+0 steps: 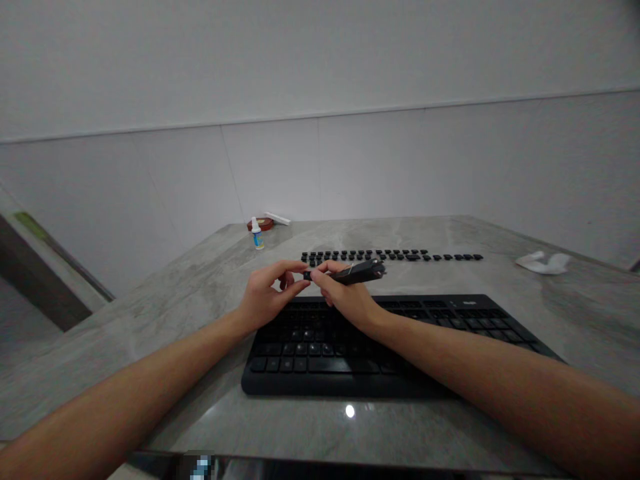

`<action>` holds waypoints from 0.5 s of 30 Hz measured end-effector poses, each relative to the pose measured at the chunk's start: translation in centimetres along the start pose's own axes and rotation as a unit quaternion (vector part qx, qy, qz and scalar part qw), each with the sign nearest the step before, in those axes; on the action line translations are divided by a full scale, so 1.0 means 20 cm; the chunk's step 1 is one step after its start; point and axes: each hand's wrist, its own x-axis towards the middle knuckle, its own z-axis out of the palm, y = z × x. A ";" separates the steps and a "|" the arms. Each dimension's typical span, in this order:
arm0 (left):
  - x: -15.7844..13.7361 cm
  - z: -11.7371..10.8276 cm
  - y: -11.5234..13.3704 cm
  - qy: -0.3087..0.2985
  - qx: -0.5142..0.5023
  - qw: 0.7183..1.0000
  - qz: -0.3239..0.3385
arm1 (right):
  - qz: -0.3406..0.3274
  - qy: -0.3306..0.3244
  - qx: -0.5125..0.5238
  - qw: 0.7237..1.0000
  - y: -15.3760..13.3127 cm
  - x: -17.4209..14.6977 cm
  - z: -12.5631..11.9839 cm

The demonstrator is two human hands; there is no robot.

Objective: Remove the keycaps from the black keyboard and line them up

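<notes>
My left hand [267, 293] pinches a small black keycap [307, 275] between thumb and fingertips, above the back edge of a black keyboard [345, 385]. My right hand [345, 293] is closed on a dark, long-handled tool [363, 271] whose kind I cannot make out. The fingertips of both hands meet at the keycap, and the tool's thicker end points right. Part of the keyboard is hidden under my right hand and forearm. Keys show along its front left, and several spots in the middle left look bare of caps. Behind my hands, loose keycaps [407, 254] lie in rows.
A small white bottle with a blue label [257, 237] stands at the back left, with a reddish-brown object [264, 225] and a white flat item [277, 219] behind it. A crumpled white tissue [543, 262] lies on the right of the grey marbled table [165, 307]. A wall rises behind.
</notes>
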 end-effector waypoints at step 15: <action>-0.02 0.05 -0.03 -0.228 0.040 0.971 -0.066 | 0.114 0.012 -0.272 0.955 0.20 0.25 -0.33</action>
